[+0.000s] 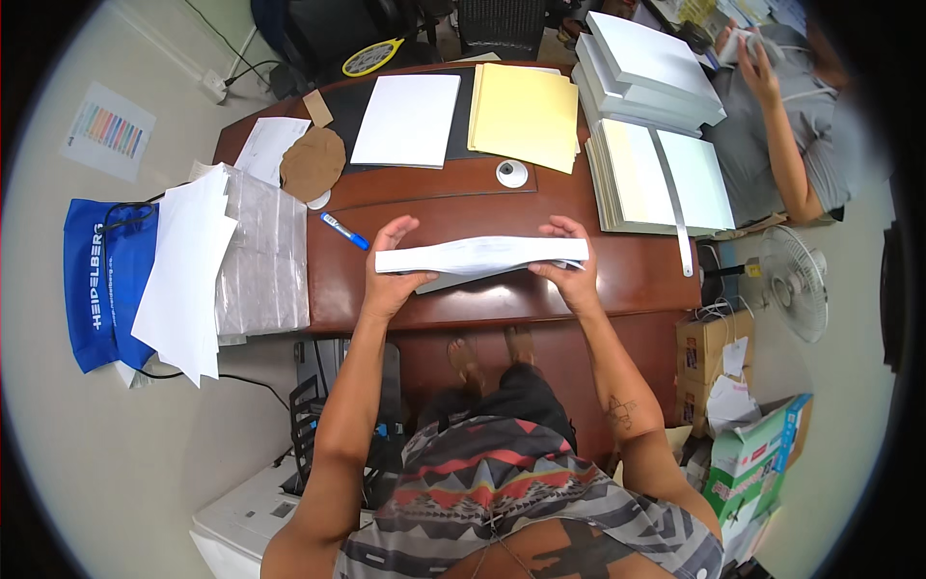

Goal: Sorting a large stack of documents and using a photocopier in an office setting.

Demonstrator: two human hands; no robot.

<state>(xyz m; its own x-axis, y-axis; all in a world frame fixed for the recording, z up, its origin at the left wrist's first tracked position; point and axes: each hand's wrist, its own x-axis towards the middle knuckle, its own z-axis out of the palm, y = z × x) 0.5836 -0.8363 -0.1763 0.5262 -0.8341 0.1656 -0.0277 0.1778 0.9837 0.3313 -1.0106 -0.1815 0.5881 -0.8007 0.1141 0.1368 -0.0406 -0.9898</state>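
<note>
A thick stack of white paper (481,255) is held on edge above the desk's front part, slightly bowed along its top. My left hand (393,271) grips its left end, thumb on the near side and fingers behind. At the right end, my right hand (571,268) holds it the same way, where a few sheets separate at the lower corner. A blue marker (345,231) lies on the desk just left of my left hand. Beyond the hands are a white paper stack (406,121), a pile of yellow sheets (524,116) and a round white object with a dark centre (512,174).
Tall paper stacks (651,65) and a pile with a metal ruler (673,195) across it stand at the right. A plastic-wrapped stack (264,253) borders the left side. A co-worker (788,123) sits at the upper right, near a fan (793,282).
</note>
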